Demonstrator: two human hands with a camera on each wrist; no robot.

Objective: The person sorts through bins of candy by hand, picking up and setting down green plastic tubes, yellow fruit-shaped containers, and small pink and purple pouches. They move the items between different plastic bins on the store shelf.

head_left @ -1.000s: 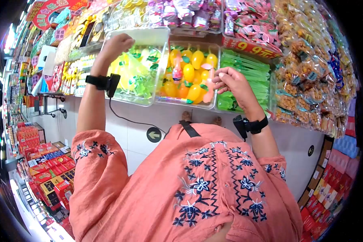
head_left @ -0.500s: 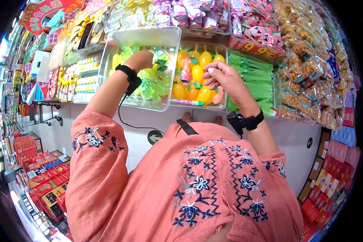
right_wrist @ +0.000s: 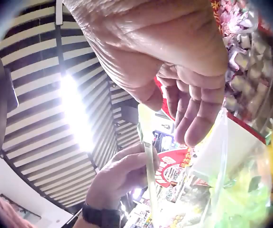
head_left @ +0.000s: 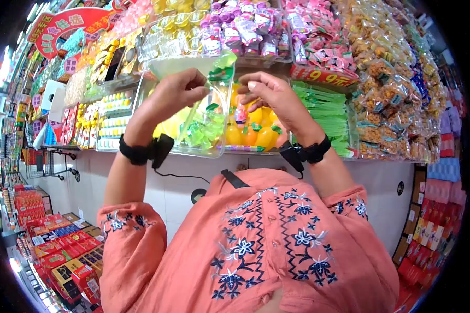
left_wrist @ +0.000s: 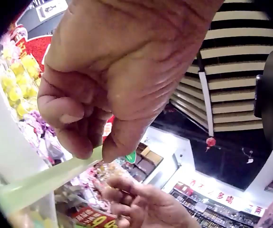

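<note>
My left hand [head_left: 175, 96] pinches a long, pale-green translucent plastic stick [left_wrist: 46, 183] between thumb and fingertips. The stick [right_wrist: 150, 183] runs up and down past the fingers, with a green leafy top above them in the head view. Beneath it is a clear bin [head_left: 216, 152] of green and yellow leafy packets [head_left: 206, 130]. My right hand [head_left: 277, 99] is held just to the right at similar height, its fingers loosely bent around nothing. Below that hand lies a bin of yellow mango-shaped packets [head_left: 266, 136], with a small pink-and-blue packet [head_left: 240, 113] among them.
Right of the mango-shaped packets is a bin of long green sticks [head_left: 321, 120]. Bagged brown snacks [head_left: 391, 99] pile up farther right. Behind stand purple packets [head_left: 240, 31] and a red price sign [head_left: 324, 74]. Low stacks of red boxes [head_left: 62, 245] stand at the left.
The left hand has reached down into the leafy packets and come up with a stick, moving toward the middle. The right hand has shifted left, closer to it, still holding nothing.
</note>
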